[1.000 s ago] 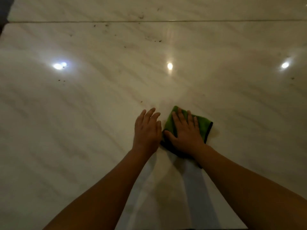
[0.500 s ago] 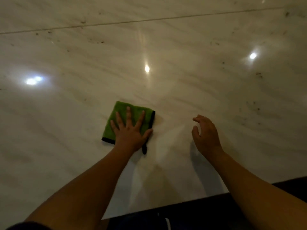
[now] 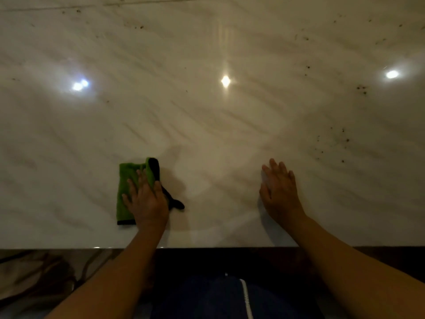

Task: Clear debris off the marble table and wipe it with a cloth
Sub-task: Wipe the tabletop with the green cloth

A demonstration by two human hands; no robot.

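The green cloth is lying folded on the marble worktop, left of the middle and near the front edge. It is looking soft, light and limp: one black-trimmed corner is curling up at the far right, and a dark tail is trailing out beside the wrist. A thing like this is likely to bunch and slide on polished stone, so it is probably best handled by pressing down through a flat palm over its middle, not by pinching an edge.

The left hand is doing just that, lying flat on the cloth with its fingers straight and spread, grasping nothing. The right hand is sitting well apart to the right, fingers released and held close together, holding nothing. Whether it is touching the stone or hovering just above it, I cannot tell.

Dark specks are lying beyond the right hand, so that patch seems unwiped.
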